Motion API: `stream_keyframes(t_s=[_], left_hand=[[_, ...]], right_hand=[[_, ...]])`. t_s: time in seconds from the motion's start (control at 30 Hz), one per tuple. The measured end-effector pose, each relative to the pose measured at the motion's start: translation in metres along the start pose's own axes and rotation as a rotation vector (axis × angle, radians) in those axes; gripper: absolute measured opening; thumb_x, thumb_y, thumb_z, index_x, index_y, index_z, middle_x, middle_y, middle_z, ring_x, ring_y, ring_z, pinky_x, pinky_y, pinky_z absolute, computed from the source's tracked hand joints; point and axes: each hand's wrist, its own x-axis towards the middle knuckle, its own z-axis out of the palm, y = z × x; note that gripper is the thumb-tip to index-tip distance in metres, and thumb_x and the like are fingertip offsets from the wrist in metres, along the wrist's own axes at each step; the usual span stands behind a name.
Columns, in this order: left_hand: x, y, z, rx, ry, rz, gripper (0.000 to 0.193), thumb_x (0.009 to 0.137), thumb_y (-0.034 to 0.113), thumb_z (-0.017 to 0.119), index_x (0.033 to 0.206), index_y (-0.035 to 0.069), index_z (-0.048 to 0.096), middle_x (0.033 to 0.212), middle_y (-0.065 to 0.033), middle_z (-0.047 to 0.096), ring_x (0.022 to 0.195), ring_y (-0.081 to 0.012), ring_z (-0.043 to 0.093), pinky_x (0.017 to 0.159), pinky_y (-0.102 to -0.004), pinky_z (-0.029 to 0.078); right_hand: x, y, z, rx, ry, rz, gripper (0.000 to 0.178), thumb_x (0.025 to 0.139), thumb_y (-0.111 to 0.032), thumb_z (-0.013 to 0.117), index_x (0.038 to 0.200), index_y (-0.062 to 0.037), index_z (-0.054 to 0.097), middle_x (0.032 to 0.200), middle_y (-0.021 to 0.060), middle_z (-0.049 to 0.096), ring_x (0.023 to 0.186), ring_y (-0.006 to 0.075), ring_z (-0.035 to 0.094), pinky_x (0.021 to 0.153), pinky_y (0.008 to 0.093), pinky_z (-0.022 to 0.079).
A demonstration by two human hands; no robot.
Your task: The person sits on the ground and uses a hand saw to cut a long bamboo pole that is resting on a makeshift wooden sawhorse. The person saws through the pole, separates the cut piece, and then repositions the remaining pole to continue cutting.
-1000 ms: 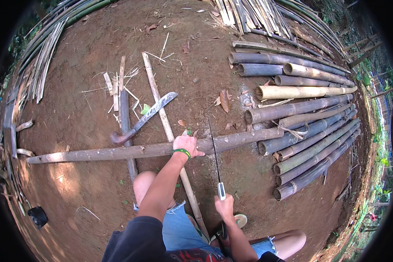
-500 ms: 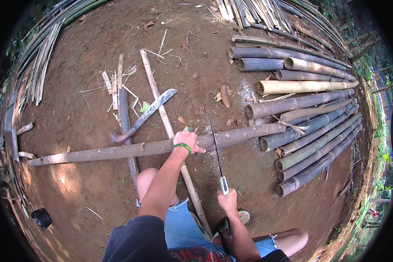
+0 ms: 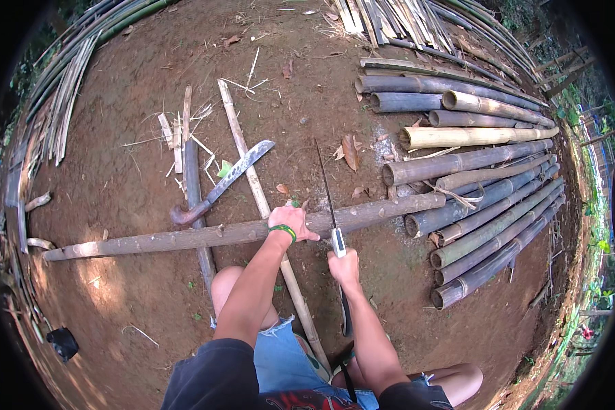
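Observation:
My left hand (image 3: 289, 222) presses down on a long wooden pole (image 3: 164, 239), fingers wrapped over it and thumb stretched along its near side. My right hand (image 3: 344, 265) grips a hand saw (image 3: 326, 184) by its white and dark handle, close to the pole. The saw's thin blade lies across the pole, just right of my left hand, its tip pointing away from me. Whether it has cut into the wood is too small to tell. A machete (image 3: 231, 179) with a brown wooden handle rests beyond the pole, over two thinner supports.
A pale bamboo pole (image 3: 244, 150) and a dark pole (image 3: 193, 171) run under the wooden pole. Several bamboo lengths (image 3: 471, 160) lie at the right, near its cut end. Split strips (image 3: 396, 20) are piled far right, more strips (image 3: 68, 102) far left. Dry leaves (image 3: 350, 152) dot the soil.
My right hand has moved away from me, toward the pole, pushing the saw forward so its blade reaches farther past the wood. My left hand stays on the pole.

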Motion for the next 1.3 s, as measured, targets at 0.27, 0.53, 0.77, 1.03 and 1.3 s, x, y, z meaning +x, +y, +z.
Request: stream_keyframes(t_s=[0.27,0.53,0.77,1.03,1.3], left_hand=[[-0.001,-0.016,0.006,0.013,-0.026,-0.066,0.085,0.062,0.08,0.079,0.104,0.006,0.079,0.111,-0.0129,0.076,0.102,-0.0273,0.075,0.091,-0.0386,0.059],[-0.002,-0.016,0.002,0.006,-0.036,-0.005,0.084,0.062,0.082,0.075,0.096,0.006,0.08,0.103,-0.016,0.077,0.1,-0.0289,0.075,0.092,-0.0408,0.058],[-0.002,-0.006,-0.001,-0.002,0.001,-0.032,0.085,0.063,0.081,0.076,0.103,0.006,0.079,0.11,-0.0146,0.076,0.104,-0.0286,0.074,0.092,-0.0406,0.058],[-0.001,-0.02,0.004,-0.005,-0.06,-0.056,0.085,0.062,0.077,0.079,0.11,0.008,0.078,0.118,-0.0127,0.075,0.109,-0.0276,0.072,0.097,-0.0388,0.056],[0.011,-0.009,-0.008,-0.026,-0.123,0.014,0.094,0.059,0.078,0.081,0.12,0.007,0.075,0.127,-0.0127,0.072,0.116,-0.028,0.07,0.1,-0.0401,0.055]], right_hand=[[-0.108,0.115,-0.016,-0.05,-0.042,0.042,0.025,0.081,-0.018,0.067,0.079,0.0066,0.07,0.079,0.0327,0.068,0.084,0.0477,0.071,0.081,0.054,0.055],[-0.029,0.017,0.002,-0.001,-0.014,-0.02,0.026,0.083,-0.019,0.066,0.08,0.0062,0.07,0.079,0.032,0.068,0.082,0.047,0.072,0.078,0.0521,0.055],[-0.035,0.053,0.0,-0.035,-0.001,0.042,0.025,0.082,-0.018,0.068,0.081,0.0064,0.071,0.082,0.0327,0.069,0.084,0.0471,0.072,0.079,0.0536,0.055],[-0.104,0.099,-0.004,-0.04,-0.018,0.005,0.028,0.081,-0.021,0.067,0.078,0.0074,0.07,0.079,0.0327,0.068,0.083,0.0474,0.072,0.08,0.0529,0.055],[0.007,0.0,0.004,0.019,0.027,-0.059,0.025,0.082,-0.018,0.067,0.085,0.0063,0.072,0.083,0.0333,0.069,0.086,0.0485,0.071,0.08,0.0522,0.055]])
